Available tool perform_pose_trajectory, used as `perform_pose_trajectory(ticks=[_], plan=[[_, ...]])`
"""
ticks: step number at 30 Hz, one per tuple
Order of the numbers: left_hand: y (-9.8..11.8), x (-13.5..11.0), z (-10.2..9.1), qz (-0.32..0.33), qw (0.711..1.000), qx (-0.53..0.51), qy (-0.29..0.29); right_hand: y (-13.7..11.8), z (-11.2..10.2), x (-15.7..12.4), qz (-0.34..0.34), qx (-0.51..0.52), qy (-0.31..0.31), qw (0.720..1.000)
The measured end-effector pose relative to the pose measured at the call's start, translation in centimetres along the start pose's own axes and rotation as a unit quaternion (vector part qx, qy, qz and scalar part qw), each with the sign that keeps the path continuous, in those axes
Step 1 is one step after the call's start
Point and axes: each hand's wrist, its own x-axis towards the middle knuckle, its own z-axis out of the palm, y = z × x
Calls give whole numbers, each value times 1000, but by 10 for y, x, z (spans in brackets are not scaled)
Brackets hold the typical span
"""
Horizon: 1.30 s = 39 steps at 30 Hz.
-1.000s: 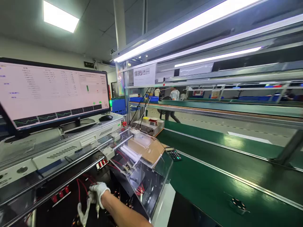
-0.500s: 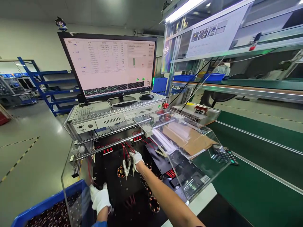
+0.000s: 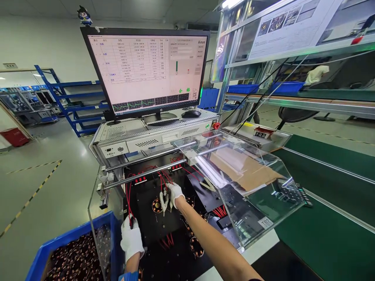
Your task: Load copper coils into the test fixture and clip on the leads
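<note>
From where I'm watching, my left hand (image 3: 131,239) in its white glove has come up from beside the crate since the last look and now sits higher on the black test board (image 3: 150,246). Its fingers are bunched closed around a red lead (image 3: 129,205), though the glove hides exactly how that lead is gripped. My gloved right hand (image 3: 175,194) has barely shifted. It is still closed, with a pair of white insulated test clips (image 3: 164,203) hanging from it, just beside a copper coil (image 3: 156,205) lying on the board. The clips are above that coil, and I can't see them touching it. Another copper coil (image 3: 196,246) lies on the board nearer my right forearm. More of the blue crate (image 3: 73,238) of copper coils shows now at lower left, because the view has tipped slightly. The monitor (image 3: 146,74) above the rig still shows its results table and green characters. The clear acrylic cover (image 3: 258,203) stays to the right of the board, with cardboard (image 3: 243,169) behind it.
</note>
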Motion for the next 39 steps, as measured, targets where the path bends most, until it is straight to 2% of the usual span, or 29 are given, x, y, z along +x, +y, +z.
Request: perform_pose_trajectory(ticks=[2,3,5,7,8,9,11,16,21,26,34,36,39], plan=[[13,-10,-5,-7,989,-144,-30,0,0,-1,5,-3,4,1000],[20,-14,-7,-16,967,-247,-55,0,0,-2,6,-6,7,1000],[33,-20,-9,-41,889,-439,-125,-2,-1,-3,-1,-17,20,1000],[42,-23,-9,-75,807,-549,-204,-4,-2,-5,-23,-31,37,999],[46,-22,-7,-92,781,-572,-234,-6,-4,-6,-38,-39,46,997],[49,-22,-5,-106,767,-582,-248,-8,-6,-8,-54,-49,54,996],[52,-19,2,-121,766,-589,-227,-12,-11,-12,-81,-67,67,992],[53,-12,24,-106,792,-588,-124,-19,-27,-35,-135,-125,69,981],[54,-10,33,-104,810,-573,-72,-24,-41,-65,-145,-145,50,977],[58,-13,31,-100,819,-562,-63,-27,-50,-86,-145,-140,52,978],[60,-13,33,-106,828,-548,-51,-31,-51,-98,-150,-136,44,978],[61,-13,34,-107,830,-545,-56,-36,-48,-111,-157,-151,36,975],[62,-12,33,-108,834,-538,-59,-56,-46,-149,-191,-213,21,958]])
